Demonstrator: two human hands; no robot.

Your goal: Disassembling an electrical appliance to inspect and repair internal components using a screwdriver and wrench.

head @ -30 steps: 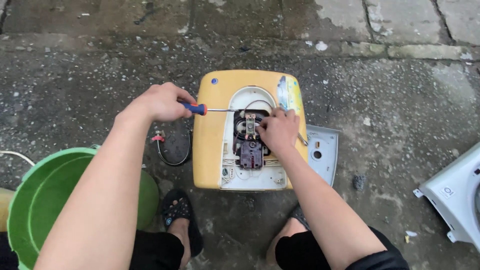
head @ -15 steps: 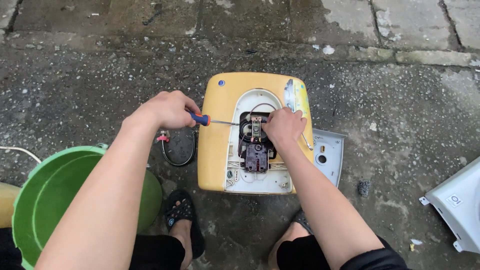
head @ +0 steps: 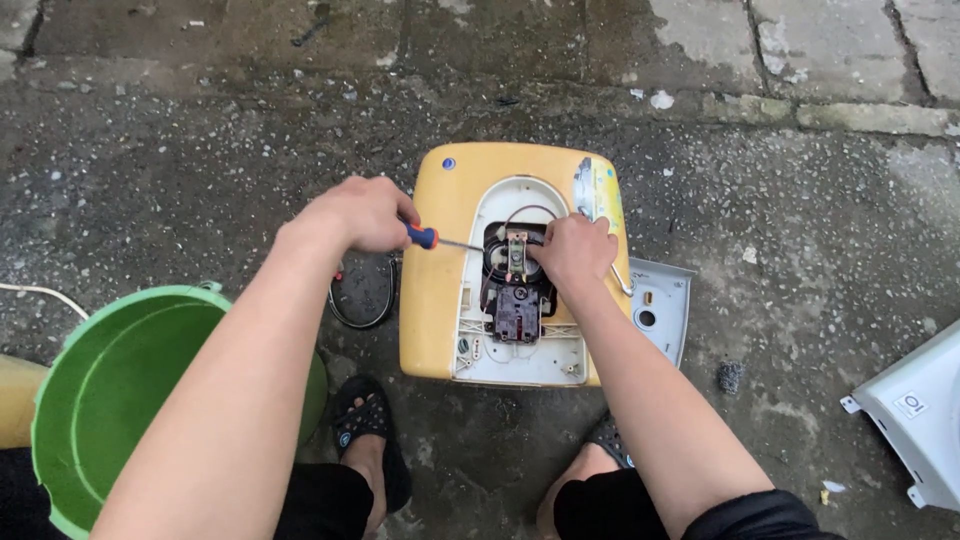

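Observation:
A yellow appliance housing (head: 440,290) lies on the wet concrete with its white inner panel (head: 470,330) exposed. In the open centre sit a dark electrical component (head: 516,312) and thin wires. My left hand (head: 360,212) grips a screwdriver (head: 432,239) with a blue and red handle; its shaft points right toward a small part at the top of the opening. My right hand (head: 575,250) rests on that spot, fingers pinching the part beside the screwdriver tip.
A green bucket (head: 100,400) stands at the lower left. A grey cover plate (head: 660,305) lies right of the housing, and a white casing (head: 915,415) is at the right edge. A black cable loop (head: 362,300) lies left of the housing. My sandalled feet (head: 365,425) are below.
The view has shifted slightly. Both hands stay at the opening; the screwdriver remains pointed at the part under my right fingers.

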